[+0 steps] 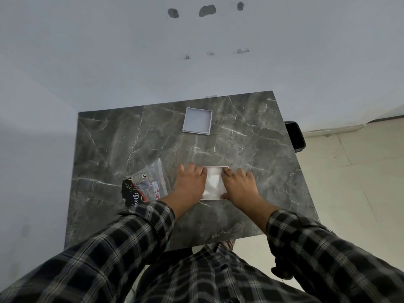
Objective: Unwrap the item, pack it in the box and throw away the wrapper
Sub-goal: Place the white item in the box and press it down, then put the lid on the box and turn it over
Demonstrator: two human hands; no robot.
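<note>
A white open box (214, 184) lies on the dark marble table (153, 136), near its front edge, with white paper or padding showing inside. My left hand (191, 182) rests flat on the box's left side and my right hand (237, 184) on its right side, fingers spread over the rim. To the left of my left hand lies a clear plastic wrapper (150, 171) with a black, printed item (134, 193) partly in it. A white square lid (197, 120) sits upside down at the table's far side.
A black bin (295, 135) stands on the floor past the table's right edge. A pale wall runs behind the table and to its left. Tiled floor lies to the right. My checked sleeves cover the table's near edge.
</note>
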